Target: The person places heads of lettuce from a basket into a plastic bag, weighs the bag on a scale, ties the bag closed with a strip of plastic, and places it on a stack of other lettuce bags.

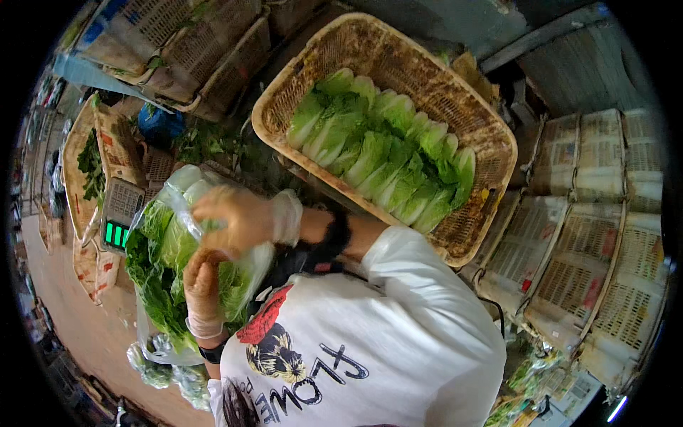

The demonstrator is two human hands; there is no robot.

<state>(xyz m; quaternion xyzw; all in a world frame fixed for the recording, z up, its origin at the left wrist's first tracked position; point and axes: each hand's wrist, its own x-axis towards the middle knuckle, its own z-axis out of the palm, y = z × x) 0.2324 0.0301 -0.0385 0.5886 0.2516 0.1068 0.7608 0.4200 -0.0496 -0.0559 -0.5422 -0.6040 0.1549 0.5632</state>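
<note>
In front of me sits a clear plastic bag (256, 272) packed with leafy green cabbage (160, 272). My right hand (229, 219), in a thin see-through glove, is blurred over the top of the bag. Its fingers are spread beside a shiny twisted strip of plastic (185, 213); whether they grip it is unclear. My left hand (203, 275), gloved too with a black band at the wrist, lies against the near side of the bagged leaves. Its fingers are bent and their tips are partly hidden by the right hand.
A digital scale display (122, 213) glows green beyond the bag. At the right, a large stained basket (453, 101) holds rows of napa cabbages (384, 144). Crates (576, 251) are stacked far right, others (203, 58) upper left. Wrapped vegetables (187, 381) lie low on the left.
</note>
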